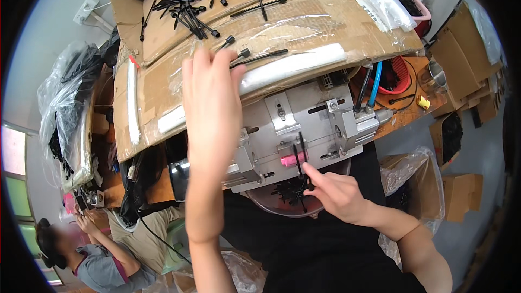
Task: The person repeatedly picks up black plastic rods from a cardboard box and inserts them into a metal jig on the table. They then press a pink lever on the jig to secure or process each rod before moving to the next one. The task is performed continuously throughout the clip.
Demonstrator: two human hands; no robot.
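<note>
My left hand (211, 89) reaches over the cardboard sheet (312, 32), slightly blurred. Its fingers are bent and a little apart beside black rods with thick heads (244, 53); their far ends are hidden by the fingers. My right hand (339, 198) is closed, thumb and index finger pinching a thin black rod (298, 161) in front of the metal fixture (279, 111). A second dark rod stands close beside it, near a small pink piece (293, 159) on the fixture. Below, a round bowl (260, 201) holds several black pieces, partly covered by the right hand.
A heap of black rods (187, 0) lies on the cardboard's far left. A red basket (400, 76) and a blue tube (375, 84) are right of the fixture. Cardboard boxes (461, 192) and a plastic-lined box (418, 176) stand at right. Another person (108, 260) sits lower left.
</note>
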